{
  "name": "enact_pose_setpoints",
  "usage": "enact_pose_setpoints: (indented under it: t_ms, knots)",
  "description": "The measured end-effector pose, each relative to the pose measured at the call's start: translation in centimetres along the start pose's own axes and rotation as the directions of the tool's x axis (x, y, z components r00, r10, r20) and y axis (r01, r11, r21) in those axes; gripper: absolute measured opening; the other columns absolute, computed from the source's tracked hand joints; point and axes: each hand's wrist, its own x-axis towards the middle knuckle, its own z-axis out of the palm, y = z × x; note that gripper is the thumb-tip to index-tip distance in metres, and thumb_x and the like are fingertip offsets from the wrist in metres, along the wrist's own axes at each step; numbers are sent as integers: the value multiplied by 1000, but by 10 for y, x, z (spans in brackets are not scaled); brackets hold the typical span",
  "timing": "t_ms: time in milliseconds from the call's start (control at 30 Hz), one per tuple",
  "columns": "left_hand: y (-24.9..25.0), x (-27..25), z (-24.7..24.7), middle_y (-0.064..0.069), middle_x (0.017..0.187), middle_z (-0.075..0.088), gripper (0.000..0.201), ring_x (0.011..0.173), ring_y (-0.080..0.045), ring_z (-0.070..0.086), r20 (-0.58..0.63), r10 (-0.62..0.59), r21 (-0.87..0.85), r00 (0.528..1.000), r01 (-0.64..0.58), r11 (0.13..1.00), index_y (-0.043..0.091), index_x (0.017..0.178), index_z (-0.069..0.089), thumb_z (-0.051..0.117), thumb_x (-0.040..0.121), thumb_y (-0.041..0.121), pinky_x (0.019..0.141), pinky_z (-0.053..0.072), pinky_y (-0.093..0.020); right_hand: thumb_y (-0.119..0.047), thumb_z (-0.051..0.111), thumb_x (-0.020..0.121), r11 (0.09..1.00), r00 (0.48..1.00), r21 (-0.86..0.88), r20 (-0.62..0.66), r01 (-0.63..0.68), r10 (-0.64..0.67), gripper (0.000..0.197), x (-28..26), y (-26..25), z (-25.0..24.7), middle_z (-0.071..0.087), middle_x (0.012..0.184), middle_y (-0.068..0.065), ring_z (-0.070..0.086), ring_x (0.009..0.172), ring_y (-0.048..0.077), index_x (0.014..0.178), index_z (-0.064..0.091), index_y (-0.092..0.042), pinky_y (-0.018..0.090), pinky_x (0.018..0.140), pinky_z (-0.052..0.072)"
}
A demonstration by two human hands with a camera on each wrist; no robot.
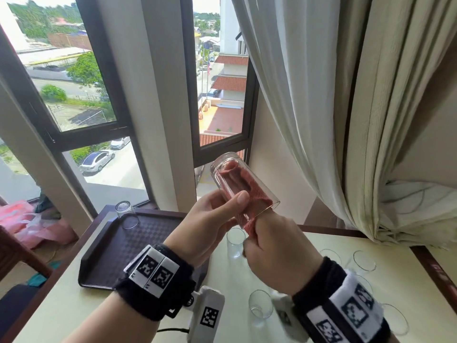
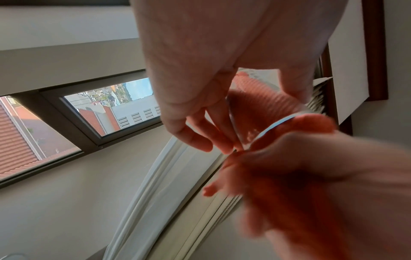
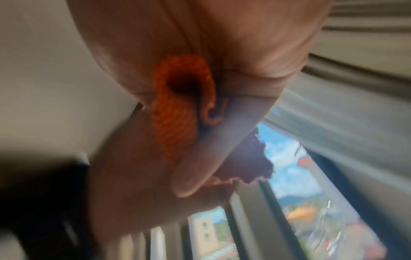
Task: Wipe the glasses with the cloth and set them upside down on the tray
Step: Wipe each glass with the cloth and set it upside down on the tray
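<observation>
Left hand point(image 1: 205, 226): thumb and fingers curled round the lower wall of the raised glass point(image 1: 241, 184), gripping it near the rim. Right hand point(image 1: 277, 253): fingers clenched on the red cloth point(image 1: 247, 191), which is pushed up inside the glass and bunches out of the mouth into the fist. In the right wrist view a loop of cloth shows pinched against the palm.

Glass is held in the air above the table point(image 1: 81, 300), over the near right corner of the tray point(image 1: 116, 246). Long axis tilted: base up and away toward the window, mouth down toward the right hand.

Step judged: wiping the inside. One glass point(image 1: 126, 214) already stands inverted at the tray's far edge; several upright glasses wait on the table.

Next move calls for drawing the cloth out, then turning the glass fully mouth-down and setting it on the tray clear of the inverted one
</observation>
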Motion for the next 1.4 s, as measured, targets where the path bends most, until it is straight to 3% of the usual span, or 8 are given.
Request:
enact_pose_setpoints:
  t_ms: [267,500,633,767,867,1067,1233,1400]
  knots:
    - [-4,-9,-6,-36,131,61,76,123,-49,58,179,87,-78,980,-74,994,-19,131,55,84,90,38,114,41,-63,19,48,67,-158,924,911,380,-381,-41,59,-6,-16,-21,61,59,20,63,39,27,120,65,-1,29,33,51]
    - [3,-4,-3,-9,101,77,35,91,-19,73,44,33,-17,998,-33,999,16,101,83,92,78,41,81,60,-28,-6,53,81,978,996,196,-66,68,-56,42,-2,3,9,72,77,9,70,66,33,114,58,-32,35,63,59]
    - [9,-4,5,-9,99,81,12,91,-18,78,7,-18,114,1000,18,993,26,90,87,75,88,30,82,61,-25,-8,70,71,897,986,-428,-62,113,-154,29,3,14,8,66,62,2,60,44,24,99,71,-14,24,42,38]
    - [4,-2,-2,-16,108,79,21,98,-26,75,14,-17,69,1000,16,997,16,96,85,87,86,34,91,61,-34,-2,57,81,998,996,57,-81,25,-20,14,3,12,24,67,67,9,66,55,27,92,62,-7,32,51,52]
    - [-3,-4,-12,-16,108,77,47,97,-26,74,52,10,-60,999,-7,998,11,106,83,95,75,43,89,60,-35,8,58,88,506,960,821,273,-264,58,22,-4,2,7,67,73,29,69,57,33,106,61,-3,43,50,59]
    - [-3,4,-25,-28,133,65,60,124,-40,62,243,-6,-43,970,17,999,-18,132,55,79,94,22,109,47,-46,-36,70,95,-264,953,918,300,-298,-31,56,6,-1,0,60,133,32,58,34,13,143,57,-10,19,32,47]
    - [-5,11,-29,-24,135,65,49,126,-25,66,162,-132,-16,978,136,991,-14,147,46,57,101,-2,111,51,-36,-37,72,88,71,919,986,115,-153,378,33,9,-3,10,69,81,26,44,30,16,108,75,-11,18,30,36]
    - [-3,12,-18,-25,142,64,106,127,-36,64,9,-139,-207,990,138,968,-1,145,52,77,75,75,102,60,-38,-39,69,95,658,916,753,-284,31,283,21,3,0,22,64,54,10,58,35,22,86,71,-20,27,37,45]
